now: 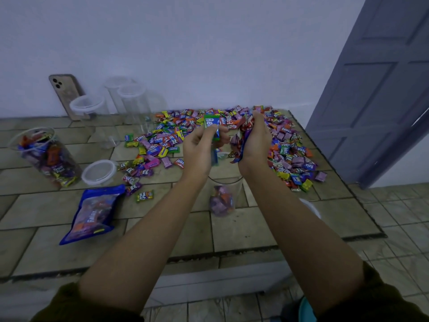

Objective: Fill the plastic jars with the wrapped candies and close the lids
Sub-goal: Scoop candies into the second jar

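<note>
A clear plastic jar [223, 196] stands open on the tiled table [267, 228], a few candies at its bottom. Both hands hover above its mouth. My left hand [201, 151] grips a handful of wrapped candies, a green and blue one [210, 123] sticking up. My right hand [254, 141] is cupped round another bunch of candies [239, 140]. A big heap of loose wrapped candies [285, 149] covers the table behind and right of the hands. At the left a jar full of candies [47, 156] stands without its lid, and a white lid [98, 171] lies beside it.
Three empty lidded jars [132, 101] stand at the back by the wall, next to a phone [66, 94] leaning there. A blue candy bag [92, 212] lies front left. Another lid [312, 208] peeks out behind my right forearm. A grey door [376, 89] stands at the right.
</note>
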